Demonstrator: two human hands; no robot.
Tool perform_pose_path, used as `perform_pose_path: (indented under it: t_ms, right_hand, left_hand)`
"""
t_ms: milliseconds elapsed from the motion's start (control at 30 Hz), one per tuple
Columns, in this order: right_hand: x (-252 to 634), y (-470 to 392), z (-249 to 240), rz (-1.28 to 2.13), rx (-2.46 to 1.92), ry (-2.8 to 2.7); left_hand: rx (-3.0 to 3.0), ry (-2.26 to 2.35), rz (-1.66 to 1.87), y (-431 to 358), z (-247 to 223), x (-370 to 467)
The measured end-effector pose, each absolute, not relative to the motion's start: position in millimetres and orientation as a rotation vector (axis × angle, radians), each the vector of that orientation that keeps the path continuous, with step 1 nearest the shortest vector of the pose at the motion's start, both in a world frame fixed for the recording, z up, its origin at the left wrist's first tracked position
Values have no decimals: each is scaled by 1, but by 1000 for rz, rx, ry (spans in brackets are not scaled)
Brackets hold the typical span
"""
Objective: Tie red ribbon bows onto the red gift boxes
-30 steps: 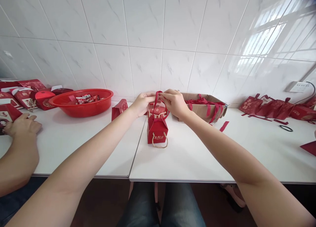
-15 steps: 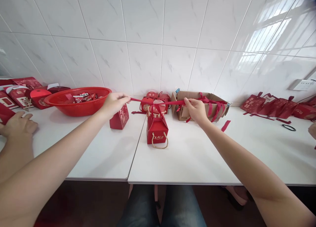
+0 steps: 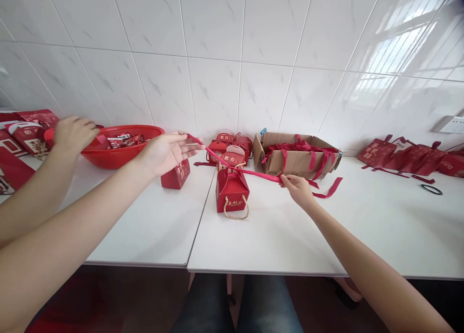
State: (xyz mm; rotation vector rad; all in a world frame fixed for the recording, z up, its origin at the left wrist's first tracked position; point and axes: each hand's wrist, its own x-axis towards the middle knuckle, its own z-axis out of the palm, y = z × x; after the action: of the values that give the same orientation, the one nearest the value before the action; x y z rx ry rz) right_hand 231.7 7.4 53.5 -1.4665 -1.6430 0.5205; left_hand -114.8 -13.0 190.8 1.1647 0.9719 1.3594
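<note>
A small red gift box (image 3: 232,192) with gold lettering and a twisted gold cord handle (image 3: 236,218) stands upright on the white table before me. A red ribbon (image 3: 259,174) crosses at the box's pinched top and runs taut to both sides. My left hand (image 3: 163,154), up and left of the box, has the ribbon's one end at its fingertips, other fingers loosely spread. On the lower right, my right hand (image 3: 299,189) pinches the other side, and a loose tail hangs beyond the fingers. Another red box (image 3: 177,174) sits beneath my left fingers.
A cardboard box (image 3: 293,165) of red ribbons stands behind my right hand. At the left is a red plastic basket (image 3: 119,160) with wrapped sweets; a co-worker's hand (image 3: 74,132) is beside it. Red boxes (image 3: 397,156) line the right, near a black ring (image 3: 431,189).
My right hand has moved down and right, slanting the ribbon, and my left fingers have spread. The co-worker's hand has moved up to the basket's rim.
</note>
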Motion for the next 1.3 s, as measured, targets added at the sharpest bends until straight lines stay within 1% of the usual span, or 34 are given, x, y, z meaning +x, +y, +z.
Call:
perform_pose_path:
  t_ms: [267, 433, 567, 767, 933, 1100, 1300]
  right_hand:
    - [238, -6, 20, 568, -1567, -1750]
    - [246, -11, 18, 581, -1583, -1747]
    - [256, -10, 24, 557, -1586, -1724]
    - [267, -8, 24, 560, -1586, -1696]
    - [276, -10, 23, 531, -1590, -1698]
    - [283, -16, 21, 546, -1617, -1683]
    - [286, -29, 26, 551, -1625, -1690]
  left_hand:
    - [884, 1016, 1430, 11, 203, -104]
    - [821, 1042, 1463, 12, 197, -113]
    - [856, 1071, 1479, 1, 177, -126]
    - [1076, 1115, 1498, -14, 132, -152]
    - [1133, 1222, 1511, -16, 100, -167]
    - [1368, 1320, 1479, -16, 71, -173]
    - [1587, 1388, 1432, -10, 55, -175]
